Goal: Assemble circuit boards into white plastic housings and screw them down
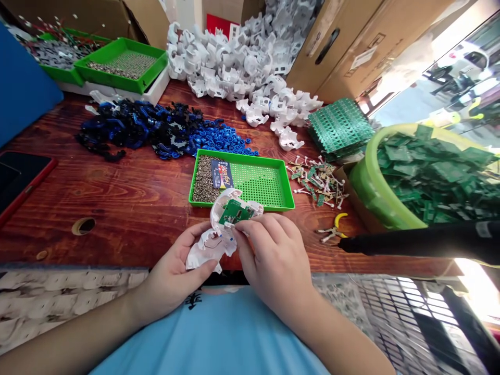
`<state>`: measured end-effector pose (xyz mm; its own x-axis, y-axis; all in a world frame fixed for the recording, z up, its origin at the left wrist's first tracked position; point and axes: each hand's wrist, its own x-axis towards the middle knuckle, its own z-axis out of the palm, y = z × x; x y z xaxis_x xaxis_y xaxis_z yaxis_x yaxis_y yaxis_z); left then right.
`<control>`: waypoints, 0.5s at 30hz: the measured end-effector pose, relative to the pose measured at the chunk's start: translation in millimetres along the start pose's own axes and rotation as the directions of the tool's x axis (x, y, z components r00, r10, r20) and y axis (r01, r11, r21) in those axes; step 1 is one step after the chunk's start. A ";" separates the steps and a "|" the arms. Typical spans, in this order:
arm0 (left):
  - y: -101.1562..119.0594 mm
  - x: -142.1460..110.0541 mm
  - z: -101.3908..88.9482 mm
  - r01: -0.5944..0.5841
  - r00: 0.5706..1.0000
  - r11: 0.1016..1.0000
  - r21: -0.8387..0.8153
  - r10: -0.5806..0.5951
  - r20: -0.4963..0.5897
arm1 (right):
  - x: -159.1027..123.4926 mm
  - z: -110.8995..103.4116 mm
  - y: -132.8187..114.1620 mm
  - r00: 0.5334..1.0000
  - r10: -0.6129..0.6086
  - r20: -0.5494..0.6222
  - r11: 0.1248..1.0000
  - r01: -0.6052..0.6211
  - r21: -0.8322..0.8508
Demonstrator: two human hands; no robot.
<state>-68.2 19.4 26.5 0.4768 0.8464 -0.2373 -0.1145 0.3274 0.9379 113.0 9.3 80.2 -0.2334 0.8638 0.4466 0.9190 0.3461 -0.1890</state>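
A white plastic shell (203, 254) is held by my left hand (175, 268), thumb across its lower part and fingers behind. Joined to or touching its top is a second white shell piece with a green circuit board (235, 212) seated in it. My right hand (273, 250) pinches at the board's lower edge, thumb and forefinger close together. Whatever lies between those fingertips is hidden. Just beyond the hands is a green tray (269, 182) with small metal screws (205, 182) and a dark printed card (222, 173).
Black and blue parts (144, 127) and blue rings (221, 136) lie behind the tray. White shells (234, 57) are heaped at the back. To the right are small wired boards (320, 179), yellow-handled pliers (335, 229) and a tub (371, 166) of green boards. A phone (23, 179) lies left.
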 end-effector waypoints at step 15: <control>4.5 -5.3 0.5 -0.053 0.995 0.998 0.023 0.050 0.081 | 4.2 5.3 -8.2 0.999 -0.003 0.048 0.997 0.007 -0.076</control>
<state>-70.8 16.1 32.1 0.5393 0.8251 -0.1683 -0.1192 0.2727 0.9547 102.8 12.1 78.9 -0.2511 0.8793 0.4046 0.9389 0.3230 -0.1193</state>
